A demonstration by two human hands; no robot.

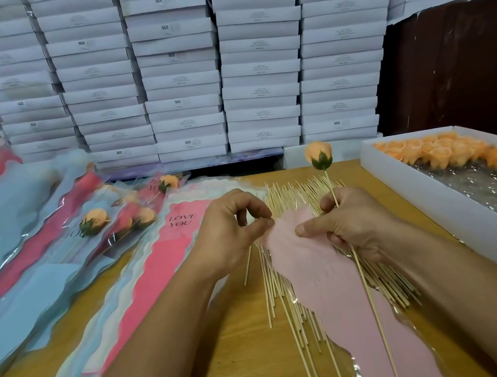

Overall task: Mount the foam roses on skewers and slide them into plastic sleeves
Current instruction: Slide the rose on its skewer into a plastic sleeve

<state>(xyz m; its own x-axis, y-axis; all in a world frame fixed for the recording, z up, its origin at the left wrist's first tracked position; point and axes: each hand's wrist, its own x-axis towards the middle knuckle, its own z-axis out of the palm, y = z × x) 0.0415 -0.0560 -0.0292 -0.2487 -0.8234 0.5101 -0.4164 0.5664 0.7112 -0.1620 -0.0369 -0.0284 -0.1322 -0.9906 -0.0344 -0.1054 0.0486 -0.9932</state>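
Note:
An orange foam rose (318, 154) with a green base stands upright on a long skewer (364, 281). My right hand (350, 224) grips that skewer and its thumb presses on the top edge of a pale pink plastic sleeve (338, 282). My left hand (235, 233) pinches the same sleeve's top edge at the left. The sleeve lies over a heap of loose skewers (297, 311) on the wooden table (235, 355).
A white box (439, 199) with several orange foam roses (451, 151) stands at the right. A fan of empty pink and blue sleeves (155, 269) lies left of centre. Sleeved roses (94, 220) pile up at the far left. Stacked white boxes (177, 68) wall the back.

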